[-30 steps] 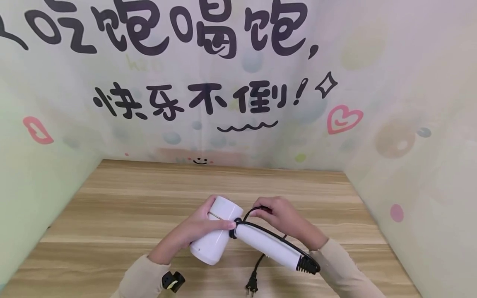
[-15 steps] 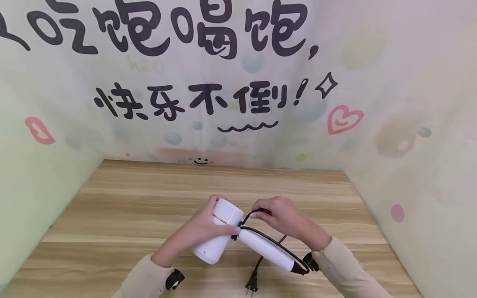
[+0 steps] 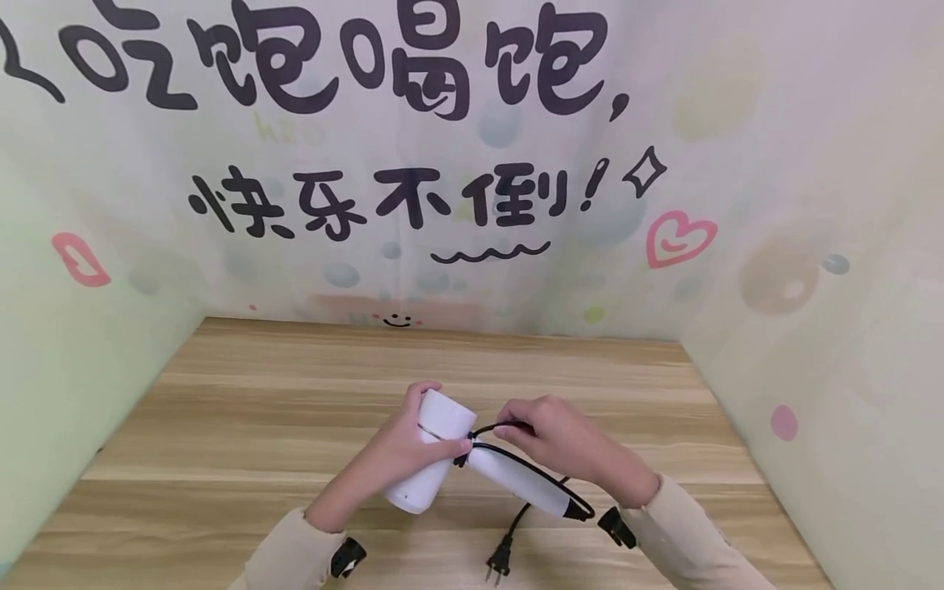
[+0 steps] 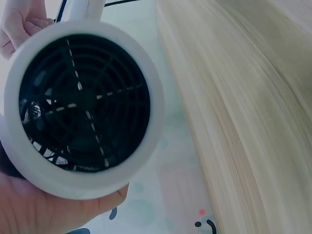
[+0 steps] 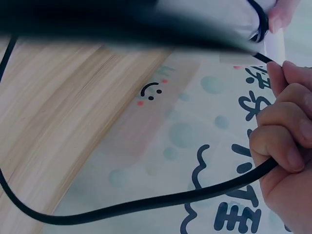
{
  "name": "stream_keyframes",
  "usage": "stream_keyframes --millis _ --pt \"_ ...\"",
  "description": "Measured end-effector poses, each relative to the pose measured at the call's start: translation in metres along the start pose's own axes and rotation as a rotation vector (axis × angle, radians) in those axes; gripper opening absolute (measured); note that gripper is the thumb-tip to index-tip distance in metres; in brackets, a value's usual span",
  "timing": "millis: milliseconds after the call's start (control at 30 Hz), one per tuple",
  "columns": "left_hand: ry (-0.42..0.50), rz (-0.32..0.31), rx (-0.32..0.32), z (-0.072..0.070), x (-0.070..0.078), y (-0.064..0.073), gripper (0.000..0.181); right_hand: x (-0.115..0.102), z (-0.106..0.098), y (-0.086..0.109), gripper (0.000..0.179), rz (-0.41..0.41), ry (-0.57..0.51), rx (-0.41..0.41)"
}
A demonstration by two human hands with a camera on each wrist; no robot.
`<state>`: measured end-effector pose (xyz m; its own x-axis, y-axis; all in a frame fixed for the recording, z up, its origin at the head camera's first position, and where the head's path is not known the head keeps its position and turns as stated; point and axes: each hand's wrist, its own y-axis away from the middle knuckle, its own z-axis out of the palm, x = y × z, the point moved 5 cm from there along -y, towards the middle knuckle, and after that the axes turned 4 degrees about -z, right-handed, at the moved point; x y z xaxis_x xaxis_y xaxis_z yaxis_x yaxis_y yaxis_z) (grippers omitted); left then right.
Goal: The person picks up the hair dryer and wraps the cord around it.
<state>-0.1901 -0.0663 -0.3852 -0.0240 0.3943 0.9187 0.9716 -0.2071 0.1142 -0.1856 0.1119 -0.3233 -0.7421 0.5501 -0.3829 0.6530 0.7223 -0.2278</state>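
Note:
A white hair dryer (image 3: 419,488) is held above the table, its handle (image 3: 516,478) slanting down to the right. My left hand (image 3: 410,442) grips the barrel, thumb at the neck where the handle joins. Black cord (image 3: 505,424) loops around that neck and along the handle. Just right of the neck, my right hand (image 3: 555,436) pinches the cord, fingers curled round it in the right wrist view. The two-pin plug (image 3: 499,559) hangs below the handle. The left wrist view faces the dryer's round dark grille (image 4: 85,105); most of the left fingers are hidden behind the barrel.
Beneath the hands lies a wood-grain table (image 3: 295,369). A printed backdrop (image 3: 413,270) with black characters rises at its back edge, and pale walls close in the left and right sides. Each wrist carries a small black device, such as the left one (image 3: 348,559).
The dryer has tilted slightly, its handle's tail end shifting up and left. The cord between the neck and my right hand now runs flatter. Both hands keep their holds.

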Motion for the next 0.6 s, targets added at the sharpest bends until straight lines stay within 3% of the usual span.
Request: stream_keyframes --millis 600 --pt "-0.084 0.045 0.150 -0.007 -0.003 -0.007 0.081 -0.014 -0.003 -0.001 0.014 0.087 0.090 -0.037"
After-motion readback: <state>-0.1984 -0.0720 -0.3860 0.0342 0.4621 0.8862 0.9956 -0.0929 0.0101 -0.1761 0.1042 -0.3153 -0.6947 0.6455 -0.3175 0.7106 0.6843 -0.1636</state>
